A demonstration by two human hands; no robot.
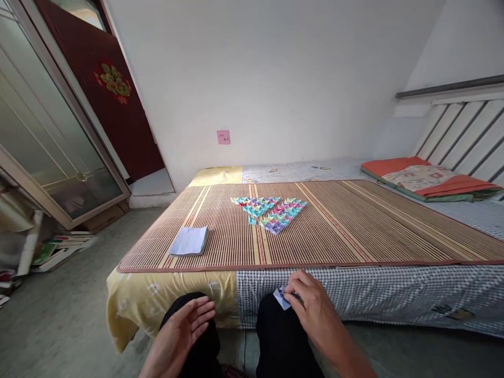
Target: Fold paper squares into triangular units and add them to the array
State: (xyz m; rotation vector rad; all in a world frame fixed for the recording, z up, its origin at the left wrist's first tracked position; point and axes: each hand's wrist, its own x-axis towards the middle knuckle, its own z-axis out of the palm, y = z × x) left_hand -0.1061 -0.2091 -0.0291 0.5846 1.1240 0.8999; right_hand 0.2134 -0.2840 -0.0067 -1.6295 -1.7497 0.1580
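Above my right knee, my right hand [309,300] pinches a small folded piece of lavender paper [282,297] between thumb and fingers. My left hand [185,328] is over my left knee, palm turned inward, fingers stretched out, with nothing in it. Beyond my hands, on the striped mat [224,252], lie folded paper pieces in turquoise, pink, yellow and purple, set in two clusters: a left cluster [258,205] and a right cluster [285,214]. One small turquoise piece [252,221] sits just below them. A stack of pale square paper [189,241] rests nearer the left.
The mat covers a bed with a checked and yellow sheet [177,294]. A folded orange and green quilt [429,178] lies at the far right, by a white bed rail [468,136]. Books [63,244] are on the floor at left, near a glass door [59,121].
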